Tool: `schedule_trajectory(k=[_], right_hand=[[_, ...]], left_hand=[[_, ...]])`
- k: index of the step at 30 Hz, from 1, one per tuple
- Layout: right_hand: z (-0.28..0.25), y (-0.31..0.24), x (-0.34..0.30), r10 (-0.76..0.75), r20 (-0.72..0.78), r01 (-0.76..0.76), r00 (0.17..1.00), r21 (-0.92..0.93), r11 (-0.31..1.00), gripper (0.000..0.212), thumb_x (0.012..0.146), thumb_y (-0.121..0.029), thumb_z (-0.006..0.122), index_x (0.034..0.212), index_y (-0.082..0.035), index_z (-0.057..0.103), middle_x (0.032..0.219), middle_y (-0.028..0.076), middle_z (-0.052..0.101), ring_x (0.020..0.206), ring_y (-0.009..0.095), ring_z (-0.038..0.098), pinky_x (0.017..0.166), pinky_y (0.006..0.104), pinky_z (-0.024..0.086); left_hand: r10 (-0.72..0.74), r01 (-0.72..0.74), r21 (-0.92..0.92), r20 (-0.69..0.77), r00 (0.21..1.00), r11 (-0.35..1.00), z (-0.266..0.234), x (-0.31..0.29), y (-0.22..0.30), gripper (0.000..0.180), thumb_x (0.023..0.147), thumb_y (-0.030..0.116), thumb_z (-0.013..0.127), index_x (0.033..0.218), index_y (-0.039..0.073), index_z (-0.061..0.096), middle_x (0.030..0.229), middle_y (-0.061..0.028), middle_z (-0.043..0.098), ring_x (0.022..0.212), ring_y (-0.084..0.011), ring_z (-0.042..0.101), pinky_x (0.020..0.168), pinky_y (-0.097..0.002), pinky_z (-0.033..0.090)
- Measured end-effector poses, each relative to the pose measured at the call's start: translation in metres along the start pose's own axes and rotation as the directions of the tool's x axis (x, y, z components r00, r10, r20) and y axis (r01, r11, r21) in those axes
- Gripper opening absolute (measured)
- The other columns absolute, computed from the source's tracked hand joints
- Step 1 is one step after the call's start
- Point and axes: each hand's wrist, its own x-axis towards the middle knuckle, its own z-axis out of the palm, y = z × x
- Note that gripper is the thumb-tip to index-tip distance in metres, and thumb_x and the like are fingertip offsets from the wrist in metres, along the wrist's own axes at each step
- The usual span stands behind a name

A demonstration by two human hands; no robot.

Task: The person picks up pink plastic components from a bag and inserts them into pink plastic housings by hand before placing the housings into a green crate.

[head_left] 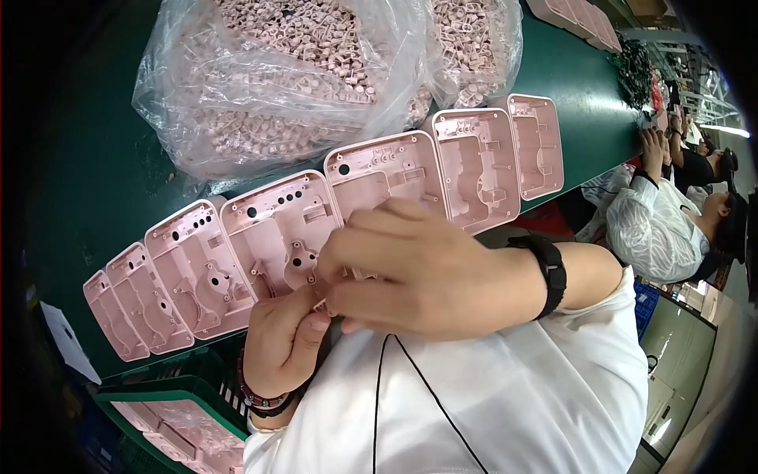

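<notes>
My two hands meet above the near edge of a row of pink plastic housings. My left hand (pixel 280 344) is closed, with a small pink plastic part (pixel 320 305) at its thumb and fingertips. Against it, my right hand (pixel 418 276) curls its fingers inward; what they grip is hidden. Behind the hands stand two open-topped housings, one left of centre (pixel 272 229) and one at the centre (pixel 371 170), both with round holes and moulded posts. The right hand covers part of the centre one.
More pink housings continue left (pixel 189 268) and right (pixel 474 170) along the green table (pixel 592 103). Clear bags of small pink parts (pixel 300 47) lie behind them. A green crate (pixel 178 387) with pink parts stands lower left. Other people (pixel 655 225) sit along the right.
</notes>
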Motion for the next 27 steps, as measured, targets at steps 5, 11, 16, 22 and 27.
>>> schedule_trajectory(k=[5,11,16,22,27], right_hand=[[-0.026,0.029,-0.004,0.226,-0.118,-0.251,0.967,-0.599,0.760,0.023,0.068,-0.021,0.067,0.089,-0.011,0.065,0.118,0.006,0.044,0.101,0.023,0.042,0.082,0.0339,0.038],[-0.024,0.053,-0.011,0.228,-0.053,-0.202,0.972,-0.682,0.703,0.024,0.070,-0.022,0.067,0.090,-0.009,0.065,0.119,0.007,0.044,0.102,0.025,0.042,0.083,0.0347,0.037],[-0.032,0.058,-0.013,0.208,-0.028,-0.184,0.978,-0.586,0.789,0.022,0.069,-0.021,0.067,0.089,-0.009,0.065,0.121,0.008,0.042,0.102,0.026,0.042,0.083,0.0357,0.037],[-0.028,0.000,0.001,-0.015,-0.160,-0.016,0.987,-0.191,0.981,0.015,0.070,-0.017,0.065,0.082,-0.009,0.064,0.109,0.009,0.051,0.089,0.024,0.048,0.075,0.0338,0.038],[-0.017,-0.024,0.001,-0.231,-0.209,0.174,0.950,-0.257,0.951,0.014,0.065,-0.015,0.064,0.078,-0.011,0.063,0.092,0.006,0.057,0.078,0.021,0.050,0.066,0.0309,0.039]], left_hand=[[-0.087,0.077,-0.083,-0.120,0.989,0.994,-0.001,-0.013,0.001,0.041,0.092,0.035,0.046,0.071,0.000,0.048,0.054,-0.0066,0.042,0.044,-0.0205,0.042,0.044,-0.0284,0.031],[-0.064,0.037,-0.140,-0.192,0.979,0.989,-0.002,-0.009,0.000,0.042,0.092,0.034,0.046,0.067,0.001,0.043,0.052,-0.0058,0.039,0.044,-0.0189,0.040,0.044,-0.0278,0.030],[-0.058,0.037,-0.134,-0.158,0.986,0.990,0.003,-0.010,0.002,0.043,0.092,0.036,0.045,0.071,0.000,0.046,0.052,-0.0059,0.039,0.044,-0.0179,0.041,0.044,-0.0272,0.030],[-0.060,0.032,-0.132,-0.220,0.974,0.991,0.015,-0.002,0.022,0.043,0.094,0.037,0.042,0.076,-0.002,0.047,0.055,-0.0012,0.039,0.045,-0.0087,0.033,0.043,-0.0219,0.025],[-0.027,-0.010,-0.133,-0.276,0.961,0.991,0.028,-0.001,0.045,0.035,0.094,0.028,0.045,0.075,-0.002,0.047,0.056,-0.0092,0.041,0.047,-0.0195,0.039,0.047,-0.0284,0.033]])
